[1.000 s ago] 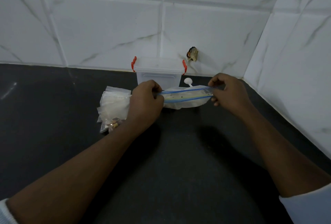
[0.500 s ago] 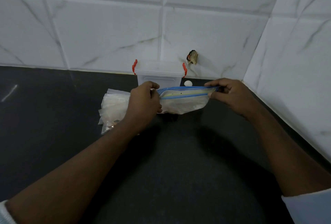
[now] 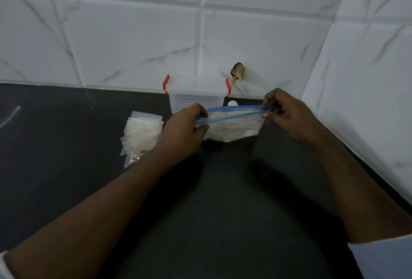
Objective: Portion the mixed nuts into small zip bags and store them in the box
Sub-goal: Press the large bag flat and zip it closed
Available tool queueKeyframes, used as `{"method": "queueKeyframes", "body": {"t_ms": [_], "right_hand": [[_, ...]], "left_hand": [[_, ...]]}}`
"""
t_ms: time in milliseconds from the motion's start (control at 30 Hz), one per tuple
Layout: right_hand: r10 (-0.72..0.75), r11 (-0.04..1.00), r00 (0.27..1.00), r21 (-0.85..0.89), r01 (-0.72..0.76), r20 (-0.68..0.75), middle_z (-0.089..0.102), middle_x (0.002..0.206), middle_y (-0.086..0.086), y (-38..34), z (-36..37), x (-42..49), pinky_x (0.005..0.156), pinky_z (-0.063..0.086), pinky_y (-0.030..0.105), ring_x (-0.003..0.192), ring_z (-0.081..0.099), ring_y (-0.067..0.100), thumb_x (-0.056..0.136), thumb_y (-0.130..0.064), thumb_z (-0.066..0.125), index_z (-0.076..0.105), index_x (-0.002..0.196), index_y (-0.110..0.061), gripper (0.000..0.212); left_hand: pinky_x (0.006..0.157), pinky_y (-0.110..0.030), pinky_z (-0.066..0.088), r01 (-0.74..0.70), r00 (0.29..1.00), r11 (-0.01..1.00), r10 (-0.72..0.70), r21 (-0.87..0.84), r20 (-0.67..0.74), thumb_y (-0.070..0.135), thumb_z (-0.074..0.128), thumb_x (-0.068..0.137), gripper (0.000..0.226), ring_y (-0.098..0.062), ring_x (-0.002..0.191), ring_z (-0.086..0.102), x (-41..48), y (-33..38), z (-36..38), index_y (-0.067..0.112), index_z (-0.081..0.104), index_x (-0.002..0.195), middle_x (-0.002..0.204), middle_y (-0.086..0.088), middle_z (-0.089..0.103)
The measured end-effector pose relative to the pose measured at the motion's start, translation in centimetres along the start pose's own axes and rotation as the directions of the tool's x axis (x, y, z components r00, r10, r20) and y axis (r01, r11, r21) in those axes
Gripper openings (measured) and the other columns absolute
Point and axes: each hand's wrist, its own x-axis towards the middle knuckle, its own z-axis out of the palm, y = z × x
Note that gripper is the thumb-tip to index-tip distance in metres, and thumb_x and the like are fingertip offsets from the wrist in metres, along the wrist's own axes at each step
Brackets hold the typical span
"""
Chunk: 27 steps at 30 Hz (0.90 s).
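Before the lidded box (image 3: 196, 100), my left hand (image 3: 185, 129) and right hand (image 3: 287, 118) pinch the large zip bag (image 3: 234, 128) at both ends; small bags (image 3: 142, 131) left of box appear mostly unfilled.

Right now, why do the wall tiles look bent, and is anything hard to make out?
Head view: the wide-angle lens bows the lines between the wall tiles; dim light leaves the dark counter murky; the zip bag, pinched by the left hand and right hand, is cloudy, contents unclear.
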Motion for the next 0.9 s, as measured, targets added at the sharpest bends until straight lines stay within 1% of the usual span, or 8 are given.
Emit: {"method": "queueKeyframes", "body": {"t_ms": [133, 300, 400, 467, 567, 700, 800, 900], "right_hand": [[-0.007, 0.997, 1.000, -0.078, 0.009, 0.024, 0.069, 0.101, -0.014, 0.0, -0.1, 0.0, 0.080, 0.054, 0.034, 0.087, 0.067, 0.013, 0.097, -0.014, 0.067, 0.066, 0.102, -0.031, 0.018], [0.042, 0.991, 0.999, -0.130, -0.042, -0.002, 0.071, 0.088, -0.009, 0.2, -0.3, 0.1, 0.078, 0.053, 0.035, 0.084, 0.068, 0.016, 0.097, -0.016, 0.067, 0.071, 0.095, -0.027, 0.011], [0.060, 0.986, 0.998, -0.156, -0.062, -0.016, 0.069, 0.084, -0.005, 0.0, -0.3, 0.1, 0.074, 0.051, 0.034, 0.082, 0.066, 0.019, 0.094, -0.017, 0.069, 0.071, 0.087, -0.020, 0.008], [0.078, 0.984, 0.997, -0.161, -0.079, -0.018, 0.069, 0.083, -0.002, -0.1, -0.1, 0.1, 0.073, 0.051, 0.036, 0.081, 0.066, 0.020, 0.093, -0.015, 0.069, 0.071, 0.085, -0.015, 0.009], [0.098, 0.986, 0.994, -0.129, -0.103, -0.046, 0.069, 0.080, 0.000, -0.1, 0.0, 0.0, 0.066, 0.047, 0.029, 0.074, 0.063, 0.015, 0.093, -0.015, 0.069, 0.071, 0.084, -0.015, 0.010], [0.110, 0.993, 0.989, -0.034, -0.113, -0.095, 0.068, 0.076, -0.001, -0.1, 0.2, 0.0, 0.066, 0.048, 0.029, 0.068, 0.059, 0.013, 0.093, -0.013, 0.070, 0.070, 0.083, -0.018, 0.010], [0.127, 0.992, 0.985, 0.026, -0.124, -0.118, 0.067, 0.074, -0.005, 0.1, 0.2, 0.1, 0.067, 0.050, 0.030, 0.065, 0.058, 0.011, 0.093, -0.012, 0.071, 0.070, 0.084, -0.019, 0.012], [0.134, 0.990, 0.984, 0.053, -0.129, -0.117, 0.069, 0.077, -0.003, 0.4, 0.1, 0.1, 0.069, 0.052, 0.034, 0.065, 0.060, 0.011, 0.094, -0.013, 0.071, 0.070, 0.086, -0.021, 0.011]], "left_hand": [[0.096, -0.042, 0.056, 0.038, 0.999, 0.999, -0.039, -0.026, -0.028, 0.024, 0.064, 0.100, 0.016, -0.018, 0.103, 0.066, 0.2, -0.1, 0.1, 0.018, 0.070, 0.113, 0.115, -0.003, 0.071], [0.094, -0.036, 0.052, 0.057, 0.995, 0.993, -0.065, 0.107, 0.082, 0.030, 0.060, 0.101, 0.023, -0.021, 0.099, 0.065, 0.6, 0.3, -0.4, 0.014, 0.072, 0.112, 0.105, -0.005, 0.071], [0.099, -0.039, 0.052, 0.058, 0.979, 0.974, -0.098, 0.218, 0.179, 0.031, 0.066, 0.097, 0.027, -0.021, 0.103, 0.064, 1.4, 0.8, -1.0, 0.011, 0.072, 0.114, 0.112, -0.007, 0.068], [0.092, -0.033, 0.053, 0.045, 0.984, 0.972, -0.083, 0.230, 0.159, 0.031, 0.072, 0.093, 0.027, -0.019, 0.100, 0.063, 1.5, 1.0, -1.4, 0.010, 0.075, 0.110, 0.111, -0.006, 0.067], [0.074, -0.025, 0.054, 0.047, 0.995, 0.994, -0.055, 0.094, 0.086, 0.028, 0.079, 0.086, 0.016, -0.011, 0.082, 0.066, 1.0, 0.5, -1.9, 0.013, 0.077, 0.091, 0.094, -0.001, 0.073], [0.070, -0.026, 0.062, 0.047, 0.999, 0.988, -0.045, -0.149, 0.021, 0.022, 0.087, 0.078, 0.018, -0.009, 0.072, 0.073, 0.4, 0.0, -2.1, 0.010, 0.075, 0.073, 0.078, 0.001, 0.076], [0.066, -0.028, 0.062, 0.043, 0.999, 0.964, -0.048, -0.264, -0.013, 0.019, 0.090, 0.075, 0.020, -0.014, 0.067, 0.074, 0.4, -0.1, -2.1, 0.010, 0.073, 0.075, 0.072, -0.002, 0.076], [0.065, -0.033, 0.063, 0.038, 0.999, 0.920, -0.032, -0.389, 0.023, 0.012, 0.087, 0.078, 0.026, -0.017, 0.067, 0.075, 0.5, -0.2, -2.2, 0.012, 0.065, 0.092, 0.075, -0.006, 0.076]]}}
